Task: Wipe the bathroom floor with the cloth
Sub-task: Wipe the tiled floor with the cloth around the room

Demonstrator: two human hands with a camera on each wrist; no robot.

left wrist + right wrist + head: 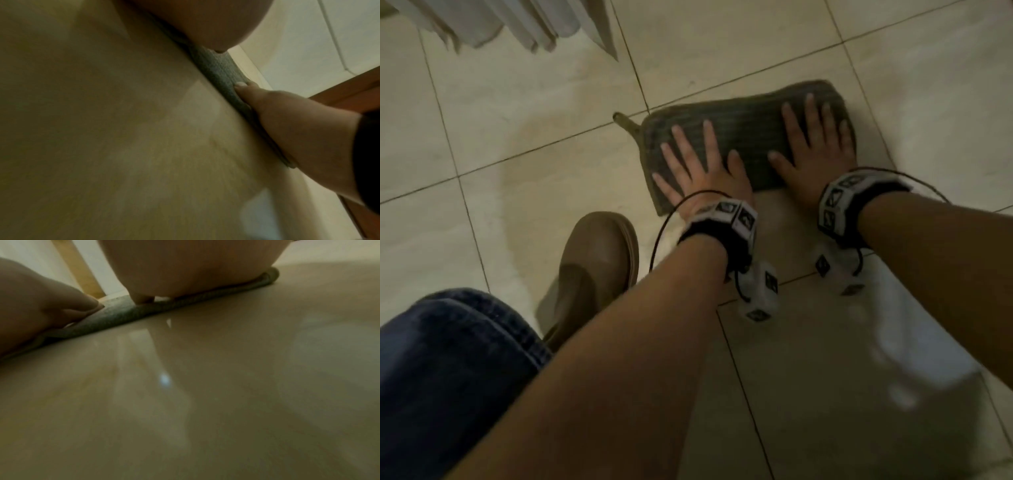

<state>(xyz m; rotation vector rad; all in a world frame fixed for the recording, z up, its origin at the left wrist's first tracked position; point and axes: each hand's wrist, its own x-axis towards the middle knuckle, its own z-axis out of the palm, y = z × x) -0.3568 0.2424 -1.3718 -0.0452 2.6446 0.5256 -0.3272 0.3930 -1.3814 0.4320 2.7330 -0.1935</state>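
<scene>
Floor (524, 113) tiles look glossy and wet, probably slick. Cloth (750, 133) lies flat on them, soft and limp, likely to bunch unless pressed evenly. Left hand (698, 168) and right hand (815, 147) rest on it side by side, fingers spread wide, gripping nothing.

The cloth (750, 137) is dark olive-grey with fine ribbed stripes, the floor tiles (534, 113) are pale cream with dark grout lines, the shoe (599, 260) is brown, and the jeans (448, 377) are dark blue.
</scene>
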